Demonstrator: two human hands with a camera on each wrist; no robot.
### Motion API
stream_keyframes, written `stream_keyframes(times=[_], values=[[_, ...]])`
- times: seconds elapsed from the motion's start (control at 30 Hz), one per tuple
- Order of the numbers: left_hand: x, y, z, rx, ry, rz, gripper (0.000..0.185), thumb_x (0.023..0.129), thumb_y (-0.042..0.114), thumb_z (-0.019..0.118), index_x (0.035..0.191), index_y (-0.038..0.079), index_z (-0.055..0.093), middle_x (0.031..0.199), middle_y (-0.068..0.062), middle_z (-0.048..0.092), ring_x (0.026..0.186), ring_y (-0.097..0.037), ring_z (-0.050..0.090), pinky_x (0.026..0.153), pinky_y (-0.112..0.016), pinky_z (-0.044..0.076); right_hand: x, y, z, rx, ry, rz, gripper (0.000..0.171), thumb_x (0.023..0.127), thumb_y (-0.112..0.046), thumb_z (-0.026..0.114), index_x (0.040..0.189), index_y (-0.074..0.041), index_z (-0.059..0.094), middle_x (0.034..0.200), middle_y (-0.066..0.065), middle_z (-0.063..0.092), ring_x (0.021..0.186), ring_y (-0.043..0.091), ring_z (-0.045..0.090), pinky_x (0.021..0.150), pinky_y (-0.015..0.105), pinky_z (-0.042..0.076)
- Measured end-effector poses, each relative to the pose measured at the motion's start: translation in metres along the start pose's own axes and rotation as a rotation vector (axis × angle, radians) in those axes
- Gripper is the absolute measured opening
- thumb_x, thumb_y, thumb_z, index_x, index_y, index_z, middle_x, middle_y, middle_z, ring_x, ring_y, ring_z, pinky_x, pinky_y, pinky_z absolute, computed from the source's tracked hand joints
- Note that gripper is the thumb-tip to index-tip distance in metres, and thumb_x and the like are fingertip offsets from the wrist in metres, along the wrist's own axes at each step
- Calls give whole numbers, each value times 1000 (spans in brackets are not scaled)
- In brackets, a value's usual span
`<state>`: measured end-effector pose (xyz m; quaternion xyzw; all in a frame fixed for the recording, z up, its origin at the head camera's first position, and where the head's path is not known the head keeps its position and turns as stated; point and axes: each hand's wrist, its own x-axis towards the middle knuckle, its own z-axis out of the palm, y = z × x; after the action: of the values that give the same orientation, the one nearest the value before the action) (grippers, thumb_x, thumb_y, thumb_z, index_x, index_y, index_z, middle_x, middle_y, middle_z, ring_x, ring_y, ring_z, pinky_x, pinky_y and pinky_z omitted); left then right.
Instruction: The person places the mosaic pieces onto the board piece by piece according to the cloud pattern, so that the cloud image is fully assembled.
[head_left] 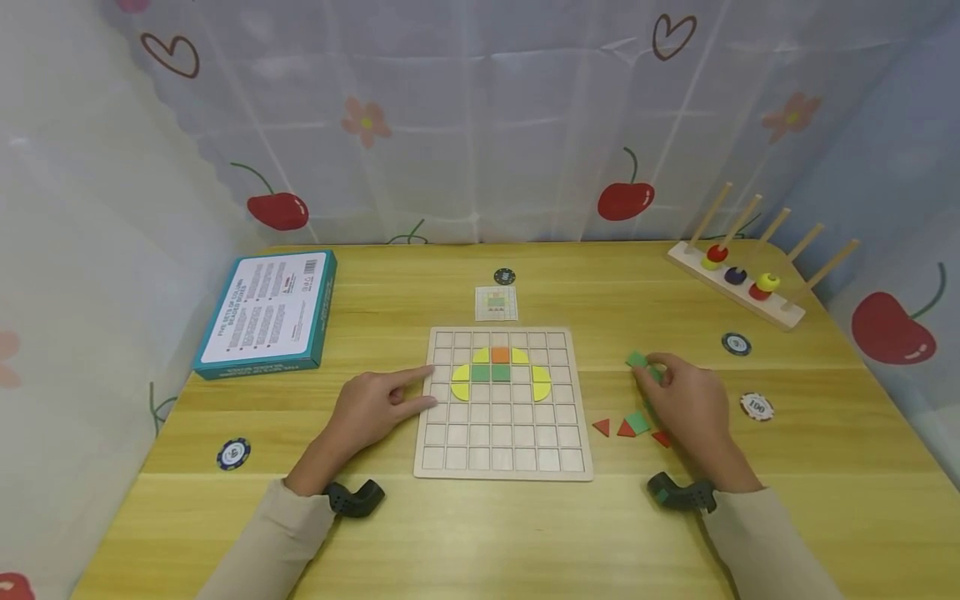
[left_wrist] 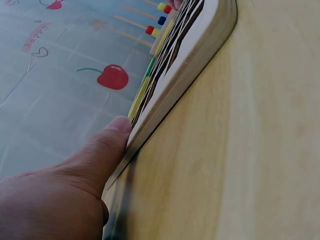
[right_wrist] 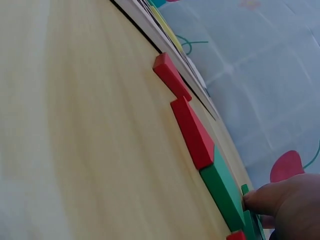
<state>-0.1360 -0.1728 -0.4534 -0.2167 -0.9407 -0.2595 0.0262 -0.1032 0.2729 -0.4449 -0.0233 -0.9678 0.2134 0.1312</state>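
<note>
A square wooden grid board (head_left: pixel 459 436) lies on the table. Set in its cells are an orange square tile (head_left: pixel 500 355), two green square tiles (head_left: pixel 481 373) and several yellow curved tiles (head_left: pixel 541 391). At the board's left edge, my left hand (head_left: pixel 372 407) rests its thumb and index fingertips, spread apart. The left wrist view shows the thumb (left_wrist: pixel 102 150) against the rim. To the board's right, my right hand (head_left: pixel 692 402) pinches a green tile (head_left: pixel 655 373) between thumb and index finger. Near it lie another green tile (head_left: pixel 637 359), a green square (head_left: pixel 637 422) and red triangles (head_left: pixel 602 427).
Behind the board lie a small pattern card (head_left: pixel 497 303) and a dark chip (head_left: pixel 505 276). A teal-edged box (head_left: pixel 266 312) stands at the left, above a blue chip (head_left: pixel 233 453). Farther right are two chips (head_left: pixel 757 407) and a peg stand (head_left: pixel 735 287) with coloured beads.
</note>
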Motion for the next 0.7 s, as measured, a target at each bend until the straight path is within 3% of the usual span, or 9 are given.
stream_keyframes(times=[0.13, 0.27, 0.4, 0.7], values=[[0, 0, 0, 2, -2, 3, 51, 90, 56, 73, 133, 29, 71, 57, 13, 40, 51, -5, 32, 52, -27, 27, -2, -7, 3, 4, 61, -85, 34, 98, -31, 71, 116, -2, 72, 53, -5, 41, 42, 12, 33, 41, 28, 24], [0, -1, 0, -2, 0, 8, 51, 90, 57, 72, 133, 29, 71, 56, 14, 40, 51, -4, 32, 51, -27, 27, -4, -24, 12, 26, 133, -291, 33, 92, -25, 78, 116, -4, 74, 51, -11, 38, 41, 6, 29, 42, 27, 24], [0, -1, 1, -7, 4, 8, 51, 90, 57, 73, 133, 30, 71, 56, 14, 40, 51, -4, 32, 51, -27, 27, -8, -47, 22, 67, 108, -425, 34, 89, -24, 80, 116, -5, 75, 52, -15, 36, 44, 1, 26, 43, 24, 23], [-1, 0, 0, -17, 24, 22, 49, 90, 55, 74, 131, 28, 72, 56, 14, 39, 50, -4, 31, 51, -27, 26, -3, -92, 37, 124, -102, -353, 34, 94, -33, 75, 122, -12, 76, 53, -11, 40, 46, 7, 30, 46, 27, 26]])
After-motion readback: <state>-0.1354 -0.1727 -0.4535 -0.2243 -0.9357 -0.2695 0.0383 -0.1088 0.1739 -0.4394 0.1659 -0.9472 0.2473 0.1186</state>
